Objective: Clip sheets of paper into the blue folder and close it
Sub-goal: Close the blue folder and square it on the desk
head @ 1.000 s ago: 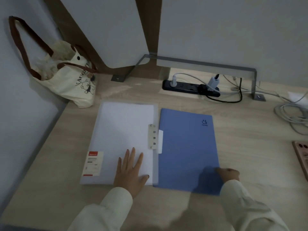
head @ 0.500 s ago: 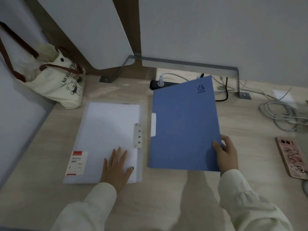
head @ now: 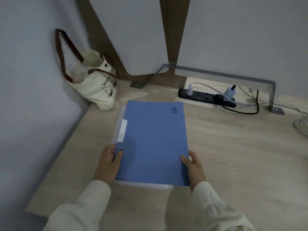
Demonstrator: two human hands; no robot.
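Observation:
The blue folder [head: 153, 140] lies shut on the wooden desk [head: 233, 155], its blue cover on top with a dark logo at the far right corner. White sheets of paper [head: 155, 186] stick out a little along its near edge, and the clear back cover shows along the left spine. My left hand [head: 109, 164] grips the folder's near left edge with the thumb on the cover. My right hand [head: 194, 167] grips the near right edge, thumb on top.
A cream tote bag [head: 96, 87] with brown handles leans in the far left corner. A black power strip [head: 206, 97] with plugs and cables lies at the back under a metal bracket [head: 270, 90]. Grey cables [head: 301, 127] coil at the right edge.
My right hand swung the blue cover over to the left onto the papers, so the folder went from open to shut. My left hand moved from the sheets to the folder's left edge.

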